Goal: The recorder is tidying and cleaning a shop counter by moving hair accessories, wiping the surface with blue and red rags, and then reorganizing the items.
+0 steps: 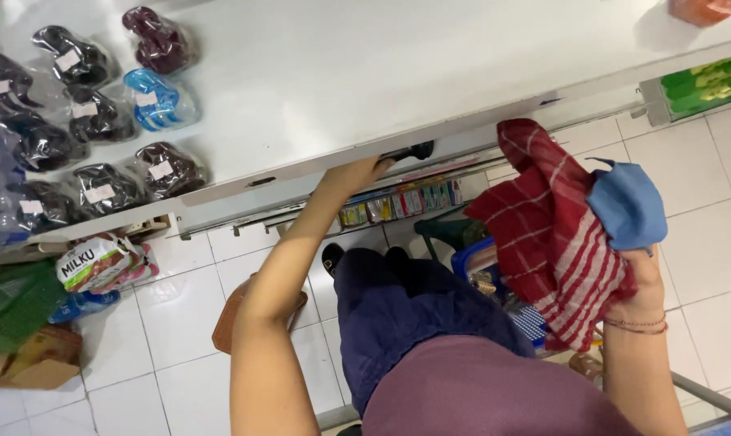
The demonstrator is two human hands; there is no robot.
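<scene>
Bagged dark goods with white labels (99, 121) lay upper left on the white counter (341, 73). Left hand (364, 171) reached under its edge, grip hidden. Right hand (644, 278) clutched red striped cloth (551, 234) and blue cloth (628, 206).

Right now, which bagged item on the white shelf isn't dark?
The bright blue bagged item, near the maroon one. The rest are black or dark brown.

On the white surface (365, 73) we see clear packets (99, 113) of dark, maroon and blue items, each with a white label. Below it we see a row of small colourful boxes (402, 202), and a white snack bag (95, 262) at left.
</scene>
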